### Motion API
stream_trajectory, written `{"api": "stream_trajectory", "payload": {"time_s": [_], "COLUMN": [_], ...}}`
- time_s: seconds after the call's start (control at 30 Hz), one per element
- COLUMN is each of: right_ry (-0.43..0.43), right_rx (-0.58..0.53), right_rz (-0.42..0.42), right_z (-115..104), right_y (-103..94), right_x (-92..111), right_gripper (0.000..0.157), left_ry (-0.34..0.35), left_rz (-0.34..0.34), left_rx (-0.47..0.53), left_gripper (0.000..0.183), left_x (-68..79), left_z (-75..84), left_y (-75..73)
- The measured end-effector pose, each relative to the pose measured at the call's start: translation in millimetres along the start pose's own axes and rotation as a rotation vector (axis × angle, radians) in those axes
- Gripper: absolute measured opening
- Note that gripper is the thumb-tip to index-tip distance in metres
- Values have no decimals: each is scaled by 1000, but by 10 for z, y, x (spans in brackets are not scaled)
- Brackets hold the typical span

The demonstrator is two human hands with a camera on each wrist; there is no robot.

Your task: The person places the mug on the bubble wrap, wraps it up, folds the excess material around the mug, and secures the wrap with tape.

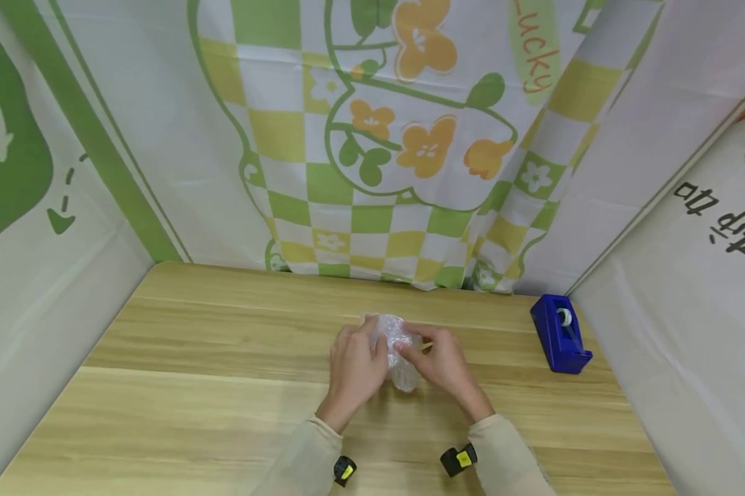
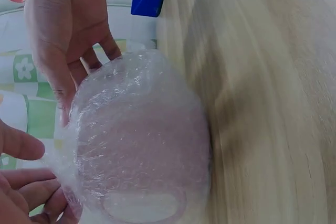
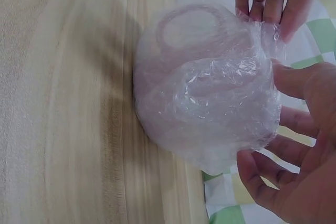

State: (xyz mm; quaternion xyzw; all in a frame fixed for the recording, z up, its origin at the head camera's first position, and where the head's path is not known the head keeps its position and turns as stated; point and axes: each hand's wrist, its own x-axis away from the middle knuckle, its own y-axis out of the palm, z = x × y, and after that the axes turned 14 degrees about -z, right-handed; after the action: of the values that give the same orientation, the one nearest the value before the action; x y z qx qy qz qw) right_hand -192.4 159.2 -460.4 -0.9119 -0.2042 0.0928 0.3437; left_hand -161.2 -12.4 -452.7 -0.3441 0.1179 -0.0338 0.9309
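Note:
A mug (image 3: 173, 72) swaddled in clear bubble wrap (image 2: 142, 93) stands on the wooden table, its pinkish body and looped handle showing through the layers. From the left, my left hand (image 1: 356, 362) grips the wrap near the top, thumb on the near side. My right hand (image 1: 442, 363) holds the other side of the wrapped top; in the right wrist view its thumb and bent fingers are at the bunched film edge. The handle sticks out toward me under the hands. The mug's opening is hidden by the film.
A blue tape dispenser (image 1: 558, 334) with a roll of clear tape stands at the table's back right corner. Patterned cloth (image 1: 372, 220) hangs behind the back edge, and pale printed walls close in both sides of the wooden table (image 1: 180, 386).

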Motion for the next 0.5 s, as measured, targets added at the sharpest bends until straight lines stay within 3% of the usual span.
{"api": "stream_trajectory", "payload": {"time_s": [0.13,0.33,0.5], "right_ry": [11,101,143], "right_rx": [25,47,41], "right_rz": [33,48,41], "right_z": [-11,-53,-68], "right_y": [9,-7,-31], "right_x": [-12,-26,-61], "right_gripper": [38,38,36], "left_ry": [33,58,100], "left_rz": [-62,-164,-195], "left_rx": [8,-28,-84], "left_gripper": [44,62,72], "left_x": [27,63,92], "left_z": [-6,-45,-79], "left_y": [-8,-7,4]}}
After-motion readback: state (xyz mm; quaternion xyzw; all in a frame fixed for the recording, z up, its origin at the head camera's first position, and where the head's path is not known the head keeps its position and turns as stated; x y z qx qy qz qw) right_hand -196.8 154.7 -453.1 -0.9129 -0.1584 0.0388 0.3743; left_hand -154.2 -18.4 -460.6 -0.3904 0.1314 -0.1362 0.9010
